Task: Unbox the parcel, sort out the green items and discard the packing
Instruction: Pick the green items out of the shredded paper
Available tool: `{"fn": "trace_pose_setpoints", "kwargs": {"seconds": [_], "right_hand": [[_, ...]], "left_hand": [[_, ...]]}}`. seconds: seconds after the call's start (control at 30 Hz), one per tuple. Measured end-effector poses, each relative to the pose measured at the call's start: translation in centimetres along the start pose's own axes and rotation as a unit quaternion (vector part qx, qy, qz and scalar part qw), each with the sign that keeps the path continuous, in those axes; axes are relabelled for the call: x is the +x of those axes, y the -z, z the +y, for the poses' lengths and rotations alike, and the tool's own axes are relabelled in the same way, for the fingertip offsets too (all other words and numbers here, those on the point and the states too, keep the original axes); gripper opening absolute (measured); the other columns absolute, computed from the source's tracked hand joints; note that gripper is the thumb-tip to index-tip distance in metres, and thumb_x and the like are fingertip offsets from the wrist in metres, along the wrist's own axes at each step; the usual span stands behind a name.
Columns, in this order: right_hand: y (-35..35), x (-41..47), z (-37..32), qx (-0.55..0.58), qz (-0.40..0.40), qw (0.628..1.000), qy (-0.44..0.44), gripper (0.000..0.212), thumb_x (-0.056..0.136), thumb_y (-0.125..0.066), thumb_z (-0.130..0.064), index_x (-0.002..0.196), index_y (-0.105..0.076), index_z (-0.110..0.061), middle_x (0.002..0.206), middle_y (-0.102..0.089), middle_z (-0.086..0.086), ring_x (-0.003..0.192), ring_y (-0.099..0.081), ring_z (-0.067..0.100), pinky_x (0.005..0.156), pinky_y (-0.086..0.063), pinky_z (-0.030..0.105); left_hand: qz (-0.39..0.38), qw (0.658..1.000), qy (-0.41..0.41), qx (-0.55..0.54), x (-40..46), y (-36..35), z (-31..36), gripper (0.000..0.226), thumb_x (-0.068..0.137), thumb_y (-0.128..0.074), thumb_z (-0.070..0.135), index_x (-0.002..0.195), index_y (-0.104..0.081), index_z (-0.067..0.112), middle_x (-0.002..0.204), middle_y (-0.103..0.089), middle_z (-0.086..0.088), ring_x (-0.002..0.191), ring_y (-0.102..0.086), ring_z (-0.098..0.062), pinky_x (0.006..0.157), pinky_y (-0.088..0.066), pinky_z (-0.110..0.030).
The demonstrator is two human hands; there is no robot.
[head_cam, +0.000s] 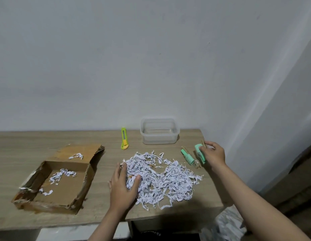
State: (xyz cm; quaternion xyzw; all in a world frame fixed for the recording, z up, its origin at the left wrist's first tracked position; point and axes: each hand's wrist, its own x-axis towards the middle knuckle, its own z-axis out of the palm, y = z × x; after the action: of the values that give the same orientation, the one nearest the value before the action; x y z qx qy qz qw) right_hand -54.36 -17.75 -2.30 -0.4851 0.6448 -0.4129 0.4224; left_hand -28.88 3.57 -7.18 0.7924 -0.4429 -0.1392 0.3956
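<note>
A heap of shredded paper (160, 176) covers the middle of the desk (15, 141), with the opened cardboard box (59, 180) to its left and an empty clear tub (159, 131) and a yellow-green cutter (124, 138) behind. The left hand (122, 186) lies flat on the shreds, fingers spread. The right hand (213, 153) grips a mint-green item (200, 153), its length running near-to-far; a second green piece (187, 156) lies just beside it, angled alike.
</note>
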Motion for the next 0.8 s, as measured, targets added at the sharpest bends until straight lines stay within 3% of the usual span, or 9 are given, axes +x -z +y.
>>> {"fn": "trace_pose_setpoints", "kwargs": {"seconds": [0.13, 0.3, 0.4, 0.5, 0.6, 0.7, 0.8], "right_hand": [[-0.2, 2.4, 1.4, -0.058, -0.053, 0.997, 0.002, 0.033, 0.075, -0.072, -0.015, 0.108, -0.068, -0.014, 0.104, -0.068, 0.01, 0.089, -0.065, 0.023, 0.09, -0.054, 0.041], [-0.8, 4.5, 2.2, -0.097, -0.05, 0.993, 0.043, 0.027, 0.08, -0.069, -0.028, 0.103, -0.071, -0.014, 0.101, -0.071, 0.005, 0.09, -0.064, 0.018, 0.088, -0.05, 0.032], [-0.8, 4.7, 2.8, -0.127, -0.046, 0.989, 0.059, 0.029, 0.085, -0.063, -0.031, 0.107, -0.069, -0.012, 0.106, -0.07, 0.005, 0.092, -0.061, 0.017, 0.086, -0.045, 0.027], [-0.6, 3.7, 3.8, -0.129, -0.017, 0.988, 0.082, 0.035, 0.086, -0.059, -0.034, 0.113, -0.064, -0.012, 0.115, -0.065, 0.008, 0.106, -0.058, 0.022, 0.096, -0.046, 0.036], [-0.4, 0.3, 4.6, -0.136, 0.022, 0.981, 0.136, 0.034, 0.085, -0.057, -0.037, 0.111, -0.061, -0.016, 0.114, -0.058, 0.008, 0.109, -0.052, 0.025, 0.097, -0.045, 0.045], [-0.1, -4.8, 5.4, -0.113, 0.005, 0.966, 0.231, 0.037, 0.083, -0.054, -0.039, 0.109, -0.061, -0.014, 0.107, -0.058, 0.002, 0.1, -0.055, 0.018, 0.089, -0.049, 0.032], [0.1, -8.1, 7.2, -0.119, -0.056, 0.953, 0.274, 0.051, 0.08, -0.055, -0.049, 0.116, -0.057, -0.012, 0.112, -0.057, 0.003, 0.101, -0.057, 0.017, 0.085, -0.05, 0.024]], "left_hand": [[-0.006, 1.0, -0.001, 0.012, 0.8, -1.6, 0.7, 0.088, 0.074, -0.032, 0.079, 0.148, -0.022, 0.031, 0.157, -0.017, 0.006, 0.145, -0.015, -0.016, 0.116, -0.004, -0.052], [0.011, 1.0, 0.002, 0.024, 1.8, -2.3, 0.7, 0.098, 0.071, -0.032, 0.083, 0.149, -0.015, 0.026, 0.158, -0.019, 0.003, 0.145, -0.016, -0.018, 0.117, -0.01, -0.056], [0.015, 1.0, 0.01, 0.025, 1.9, -2.2, 0.8, 0.101, 0.069, -0.03, 0.084, 0.15, -0.014, 0.025, 0.159, -0.014, 0.002, 0.146, -0.012, -0.018, 0.115, -0.004, -0.058], [0.025, 1.0, 0.008, 0.017, 2.0, -2.2, 1.1, 0.099, 0.069, -0.032, 0.081, 0.149, -0.015, 0.025, 0.16, -0.007, 0.002, 0.146, -0.007, -0.019, 0.111, 0.0, -0.062], [0.058, 0.997, 0.031, -0.041, 1.9, -2.1, 0.9, 0.102, 0.066, -0.03, 0.086, 0.148, -0.022, 0.025, 0.16, 0.0, 0.0, 0.146, 0.002, -0.02, 0.112, -0.01, -0.06], [0.084, 0.985, 0.088, -0.126, 2.4, -1.8, 0.8, 0.108, 0.063, -0.032, 0.09, 0.145, -0.029, 0.021, 0.159, 0.005, 0.0, 0.146, 0.005, -0.022, 0.113, -0.02, -0.058], [0.064, 0.991, 0.072, -0.089, 3.0, -1.6, 0.8, 0.098, 0.069, -0.033, 0.079, 0.145, -0.028, 0.017, 0.159, 0.002, -0.005, 0.146, 0.001, -0.024, 0.115, -0.017, -0.056]]}}
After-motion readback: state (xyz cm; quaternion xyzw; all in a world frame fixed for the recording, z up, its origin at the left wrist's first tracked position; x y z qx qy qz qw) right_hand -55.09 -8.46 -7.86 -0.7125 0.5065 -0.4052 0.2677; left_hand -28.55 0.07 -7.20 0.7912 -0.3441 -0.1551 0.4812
